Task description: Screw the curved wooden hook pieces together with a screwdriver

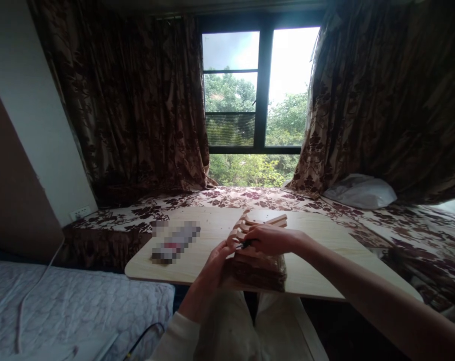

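Note:
A pale wooden piece with several curved, rib-like parts (235,233) stands over the near middle of the table. At its lower left end, my left hand (217,260) is closed with the fingertips on the wood. My right hand (268,238) comes across from the right, its fingers closed around a small dark tool (246,243) whose kind I cannot make out. The tool's tip is close to the left fingertips. Beneath both hands lies a brown block in shiny clear wrapping (261,271). Behind the right hand, pale wooden strips (276,219) stick out.
The light wooden table (325,250) has a blurred-out object (175,243) on its left side and small crumbs near the back. Beyond it are a patterned ledge (246,194), a white plastic bag (363,191), curtains and a window. A quilted mattress (77,306) lies at left.

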`<action>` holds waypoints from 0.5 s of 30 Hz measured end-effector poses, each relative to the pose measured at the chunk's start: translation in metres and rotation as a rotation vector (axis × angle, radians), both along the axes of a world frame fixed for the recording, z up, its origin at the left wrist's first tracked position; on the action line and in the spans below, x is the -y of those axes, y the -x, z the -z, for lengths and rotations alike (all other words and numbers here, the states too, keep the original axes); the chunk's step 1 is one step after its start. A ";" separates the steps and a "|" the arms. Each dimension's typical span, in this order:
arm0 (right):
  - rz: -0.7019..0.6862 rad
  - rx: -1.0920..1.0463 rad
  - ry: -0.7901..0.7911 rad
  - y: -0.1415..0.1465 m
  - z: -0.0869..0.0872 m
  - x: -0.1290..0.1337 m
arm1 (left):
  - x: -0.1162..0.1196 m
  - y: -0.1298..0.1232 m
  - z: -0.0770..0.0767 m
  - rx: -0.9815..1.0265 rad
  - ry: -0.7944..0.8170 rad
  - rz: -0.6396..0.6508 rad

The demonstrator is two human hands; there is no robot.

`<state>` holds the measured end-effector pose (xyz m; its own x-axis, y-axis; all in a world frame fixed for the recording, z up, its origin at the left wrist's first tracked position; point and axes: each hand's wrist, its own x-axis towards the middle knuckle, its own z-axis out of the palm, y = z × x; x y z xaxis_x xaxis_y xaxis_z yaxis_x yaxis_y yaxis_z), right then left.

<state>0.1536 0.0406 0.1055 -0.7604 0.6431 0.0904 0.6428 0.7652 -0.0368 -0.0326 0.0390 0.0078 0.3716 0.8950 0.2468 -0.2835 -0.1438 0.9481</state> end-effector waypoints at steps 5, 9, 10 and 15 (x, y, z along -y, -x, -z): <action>-0.035 0.006 0.062 -0.007 -0.006 -0.005 | 0.000 0.002 0.006 0.029 0.003 0.026; -0.058 -0.065 0.081 -0.007 -0.008 -0.011 | 0.001 -0.001 0.003 0.013 0.008 0.009; -0.062 -0.086 0.081 -0.007 -0.009 -0.013 | 0.001 -0.001 0.002 0.004 0.008 0.002; -0.017 -0.196 0.048 -0.022 -0.022 -0.012 | 0.003 -0.001 -0.002 -0.051 0.023 -0.046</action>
